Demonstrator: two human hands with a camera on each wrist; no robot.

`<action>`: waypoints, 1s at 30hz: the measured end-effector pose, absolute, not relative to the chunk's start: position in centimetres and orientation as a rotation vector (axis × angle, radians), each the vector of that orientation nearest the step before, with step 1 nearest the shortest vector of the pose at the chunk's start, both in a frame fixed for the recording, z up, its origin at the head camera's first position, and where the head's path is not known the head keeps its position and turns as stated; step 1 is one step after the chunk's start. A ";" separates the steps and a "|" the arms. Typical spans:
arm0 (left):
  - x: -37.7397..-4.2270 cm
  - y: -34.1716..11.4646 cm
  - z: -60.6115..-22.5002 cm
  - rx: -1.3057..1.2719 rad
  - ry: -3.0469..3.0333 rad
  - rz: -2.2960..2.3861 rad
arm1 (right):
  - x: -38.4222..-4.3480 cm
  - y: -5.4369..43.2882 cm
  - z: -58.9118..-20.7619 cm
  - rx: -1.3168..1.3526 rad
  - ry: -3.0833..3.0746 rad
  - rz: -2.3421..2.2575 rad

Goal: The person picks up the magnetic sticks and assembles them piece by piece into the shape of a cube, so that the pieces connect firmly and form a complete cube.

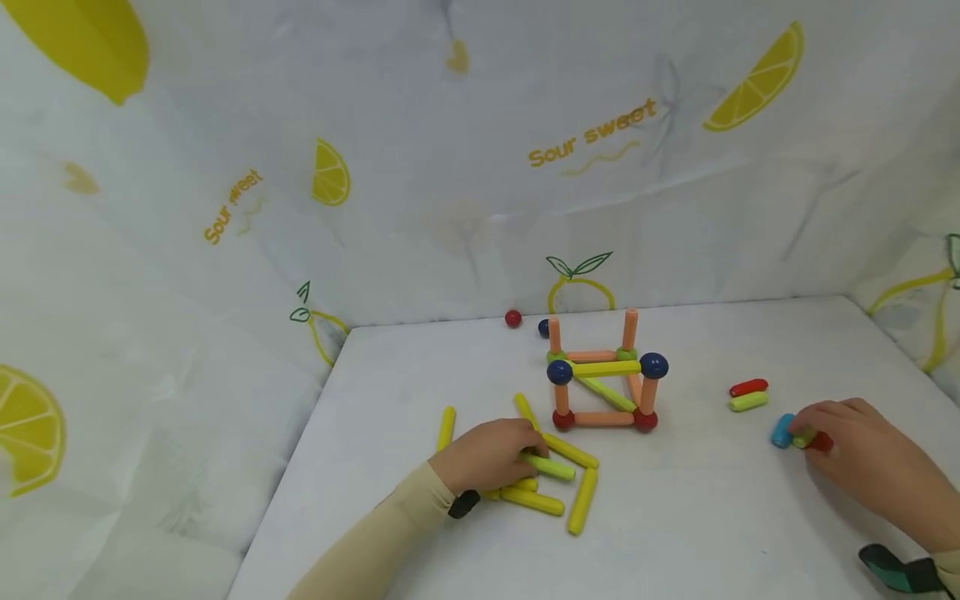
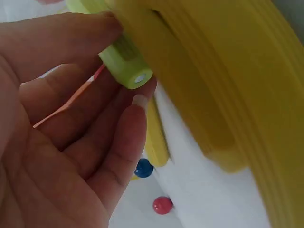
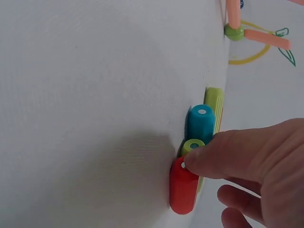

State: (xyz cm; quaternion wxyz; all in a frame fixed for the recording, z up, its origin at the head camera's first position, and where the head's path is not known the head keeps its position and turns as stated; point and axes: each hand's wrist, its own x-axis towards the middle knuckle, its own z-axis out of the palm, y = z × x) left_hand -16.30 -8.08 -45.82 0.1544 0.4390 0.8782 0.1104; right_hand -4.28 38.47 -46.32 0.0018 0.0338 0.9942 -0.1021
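Note:
My left hand (image 1: 487, 454) holds a light green magnetic stick (image 1: 553, 467) between thumb and fingers, above several yellow sticks (image 1: 568, 451). In the left wrist view, the green stick's (image 2: 124, 66) round end faces the camera. Over at the right, my right hand (image 1: 870, 454) has its thumb and fingertips on a short green stick (image 3: 192, 144). That stick lies between a short blue stick (image 3: 201, 124) and a short red stick (image 3: 183, 190). The thumb tip also overlaps the red stick's end; the far fingertips are hidden behind the thumb in the right wrist view.
A frame of orange sticks (image 1: 604, 418) and coloured balls stands mid-table, with a yellow stick (image 1: 606, 367) across its top front. Behind it lie a red ball (image 1: 513, 318) and a blue ball (image 1: 544, 328). Another red stick (image 1: 748, 387) and green stick (image 1: 748, 402) lie right.

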 end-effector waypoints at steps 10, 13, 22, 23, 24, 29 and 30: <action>-16.9 -10.2 -44.2 1.142 2.429 0.689 | -4.8 38.5 -47.6 0.222 3.148 -0.207; -16.9 -10.6 -43.9 1.174 2.425 0.708 | -4.9 38.2 -47.5 0.206 3.145 -0.176; -17.1 -11.1 -43.8 1.249 2.374 0.908 | -5.0 31.7 -45.0 -0.008 3.076 -0.526; -17.1 -11.1 -43.8 1.252 2.361 0.936 | -5.1 30.4 -44.8 -0.046 3.066 -0.611; -17.1 -11.1 -43.8 1.253 2.347 0.966 | -5.3 29.0 -44.6 -0.091 3.061 -0.683; -16.8 -11.0 -43.5 1.248 2.316 1.049 | -6.9 22.8 -44.5 -0.359 3.005 -0.921; -16.8 -11.0 -43.5 1.247 2.316 1.052 | -7.3 22.0 -44.5 -0.400 2.998 -0.945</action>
